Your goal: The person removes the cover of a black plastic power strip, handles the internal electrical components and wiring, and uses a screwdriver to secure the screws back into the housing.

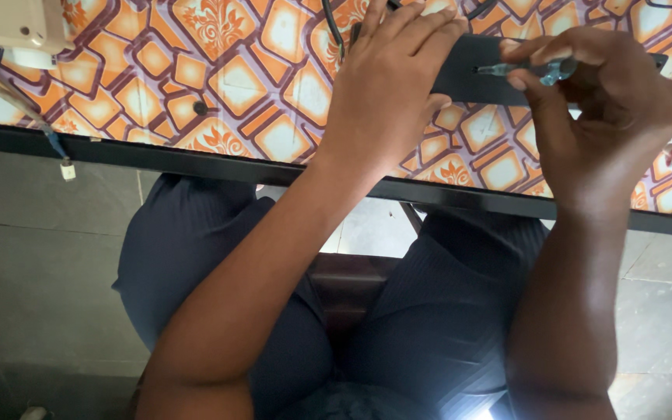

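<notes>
**Hands at work on a dark device**

Left hand (pixel 386 82) lay flat, fingers spread, pressing the flat dark device (pixel 480 70) onto the orange patterned tabletop (pixel 196 62). Right hand (pixel 608 101) pinched a slim tool, perhaps a screwdriver (pixel 526 70), against that device.

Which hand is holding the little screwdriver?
The right hand pinches the small blue-handled screwdriver against the dark flat device. The left hand holds no tool; it just lies flat on the device.
</notes>
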